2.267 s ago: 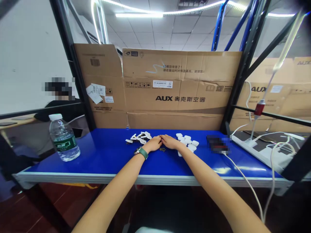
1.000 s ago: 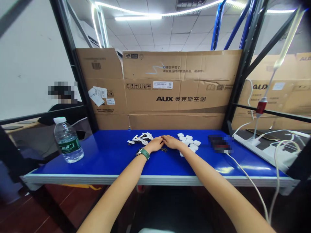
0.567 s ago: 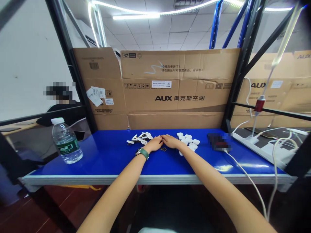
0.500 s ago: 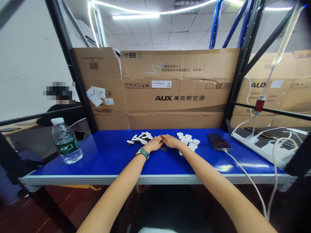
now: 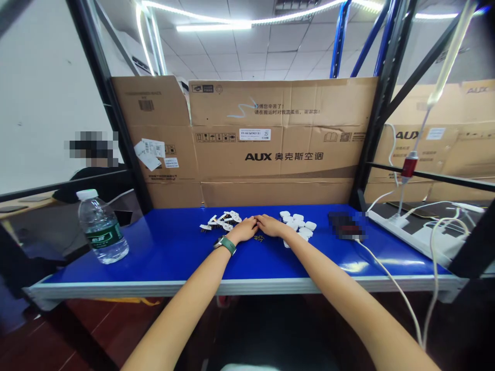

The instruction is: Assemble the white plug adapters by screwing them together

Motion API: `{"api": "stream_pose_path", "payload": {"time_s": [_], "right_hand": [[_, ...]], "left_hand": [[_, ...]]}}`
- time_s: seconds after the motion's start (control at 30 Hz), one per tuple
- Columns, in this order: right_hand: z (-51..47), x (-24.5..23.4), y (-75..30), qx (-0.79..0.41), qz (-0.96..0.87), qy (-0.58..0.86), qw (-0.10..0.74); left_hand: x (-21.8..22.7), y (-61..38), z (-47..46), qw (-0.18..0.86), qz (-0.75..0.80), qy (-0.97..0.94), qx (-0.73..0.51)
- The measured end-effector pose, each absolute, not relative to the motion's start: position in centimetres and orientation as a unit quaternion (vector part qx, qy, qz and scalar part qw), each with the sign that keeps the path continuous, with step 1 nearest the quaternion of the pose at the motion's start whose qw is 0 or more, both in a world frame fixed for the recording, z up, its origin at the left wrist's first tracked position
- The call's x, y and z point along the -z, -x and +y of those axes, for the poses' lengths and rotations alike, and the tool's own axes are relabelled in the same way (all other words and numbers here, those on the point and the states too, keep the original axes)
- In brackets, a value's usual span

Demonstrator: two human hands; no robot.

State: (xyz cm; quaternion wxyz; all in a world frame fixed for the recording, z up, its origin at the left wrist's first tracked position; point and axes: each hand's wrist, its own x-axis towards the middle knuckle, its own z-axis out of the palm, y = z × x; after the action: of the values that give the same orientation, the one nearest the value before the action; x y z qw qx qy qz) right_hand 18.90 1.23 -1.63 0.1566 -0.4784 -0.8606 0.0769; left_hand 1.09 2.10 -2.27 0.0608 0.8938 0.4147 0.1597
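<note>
My left hand (image 5: 245,229), with a green-strapped watch (image 5: 228,244) on its wrist, rests palm down on the blue tabletop. Its fingertips meet those of my right hand (image 5: 269,225), which also lies palm down with fingers stretched out. Neither shows anything held, though the undersides are hidden. Just in front of me, below the fingers, lies a small heap of tiny brass-coloured pieces (image 5: 259,237), perhaps screws. Left of my left hand is a pile of white parts with dark prongs (image 5: 226,225). Several white rounded-square pieces (image 5: 298,224) lie beside my right hand, partly behind the forearm.
A water bottle (image 5: 102,226) stands at the table's left end. A blurred dark device (image 5: 345,225) with a white cable (image 5: 390,275) lies at right, near a power strip (image 5: 400,221). Cardboard (image 5: 284,175) walls the back. A person (image 5: 96,172) sits beyond the left side.
The camera view has shifted slightly, so the scene sits a little further left. Both hands keep their place and pose on the tabletop.
</note>
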Motion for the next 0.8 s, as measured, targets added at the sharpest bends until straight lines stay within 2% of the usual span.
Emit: {"api": "stream_pose_path", "payload": {"time_s": [0.8], "right_hand": [[1.24, 1.73, -18.99, -0.079, -0.862, 0.475, 0.159]], "left_hand": [[2.64, -0.97, 2.48, 0.057, 0.405, -0.898, -0.162]]}}
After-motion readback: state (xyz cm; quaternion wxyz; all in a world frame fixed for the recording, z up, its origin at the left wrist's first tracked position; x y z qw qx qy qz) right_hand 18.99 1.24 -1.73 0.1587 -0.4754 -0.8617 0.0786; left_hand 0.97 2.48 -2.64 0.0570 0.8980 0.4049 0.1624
